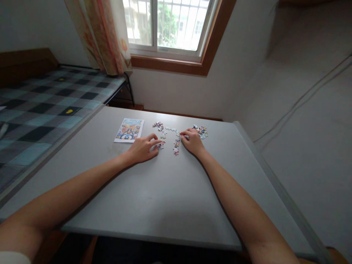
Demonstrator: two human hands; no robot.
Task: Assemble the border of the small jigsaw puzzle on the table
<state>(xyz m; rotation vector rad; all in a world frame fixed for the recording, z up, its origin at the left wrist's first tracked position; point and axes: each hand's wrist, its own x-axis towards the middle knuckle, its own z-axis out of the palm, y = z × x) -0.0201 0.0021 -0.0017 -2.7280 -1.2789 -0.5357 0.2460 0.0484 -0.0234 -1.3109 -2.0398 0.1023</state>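
Note:
Both my arms reach across a grey table (pixel 154 198). My left hand (pixel 143 148) rests on the tabletop with its fingers curled, the index tip touching small jigsaw pieces (pixel 161 144). My right hand (pixel 192 141) pinches a small piece near a joined strip of pieces (pixel 176 146). Loose heaps of pieces lie beyond: one heap (pixel 158 125) to the left, another heap (pixel 201 131) just past my right hand. A colourful picture card (pixel 129 130) lies flat to the left of my left hand.
A bed with a checked blue and black cover (pixel 41 110) stands along the table's left edge. A window (pixel 167 25) with a patterned curtain (pixel 101 36) is behind. A white wall runs along the right.

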